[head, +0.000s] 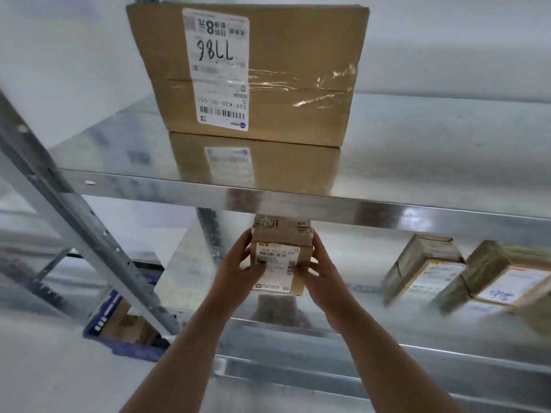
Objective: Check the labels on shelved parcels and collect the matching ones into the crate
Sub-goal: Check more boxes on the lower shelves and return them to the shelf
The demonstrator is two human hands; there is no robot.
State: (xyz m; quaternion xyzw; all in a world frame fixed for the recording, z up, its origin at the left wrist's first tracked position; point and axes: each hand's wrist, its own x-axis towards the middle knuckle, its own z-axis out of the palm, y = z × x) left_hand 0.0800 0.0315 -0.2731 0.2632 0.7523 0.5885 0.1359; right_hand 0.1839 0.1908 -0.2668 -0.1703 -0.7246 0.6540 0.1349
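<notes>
Both hands are clamped on the small cardboard parcel (281,263), left hand (238,268) and right hand (320,268) on opposite sides, label facing up. Blue crate (119,332) sits down-left of the left hand, so I'd guess it swings that way.

Brown cardboard on the large parcel (253,73), with a white label (219,70) bearing black handwritten digits, black barcode stripes and a purple logo. Brown too on the small parcel (281,257), its label (275,265) white with a yellow top strip and black bars. Olive-brown on two blurred parcels (423,269) (501,278). Shiny silver-grey on the shelf (387,186). Blue on the crate (119,344), white lettering along its wall.
</notes>
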